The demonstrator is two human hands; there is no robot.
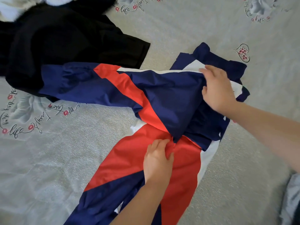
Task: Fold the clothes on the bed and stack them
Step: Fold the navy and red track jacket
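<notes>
Pressing flat with the left hand (158, 161) on a red panel of the navy, red and white jacket (162, 101), fingers straight; right hand (216, 87) pinching a navy fold. Spread under both hands on the grey printed bedsheet (48, 159). Black garment (65, 43) heaped well left of the hands.

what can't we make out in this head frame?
- Windbreaker jacket: lower end cut off by the bottom edge.
- Black garment: left part cut off by the frame edge; type unclear.
- White cloth: mostly hidden under the black garment.
- Right hand: blurred, grip unclear.
- Left hand: fingertips buried in red fabric.
</notes>
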